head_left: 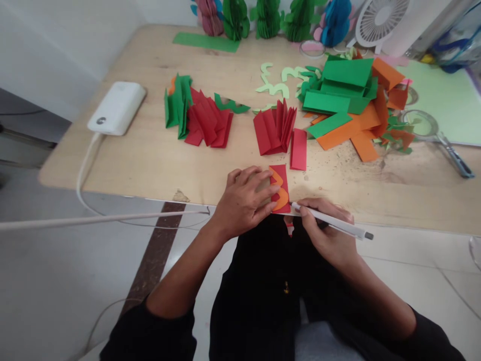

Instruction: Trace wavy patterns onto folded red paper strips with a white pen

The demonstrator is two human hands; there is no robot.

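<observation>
- Left grip [246, 198] lies spread, not clenched, over the orange cutout [281, 199], which rests on the red paper [284, 181] at the near edge of the tabletop [150, 155]
- Right grip [331, 233] is closed around the white pen [338, 222], its tip just beside the cutout
- This seems tracing; better to press steadily and follow the curve slowly
</observation>
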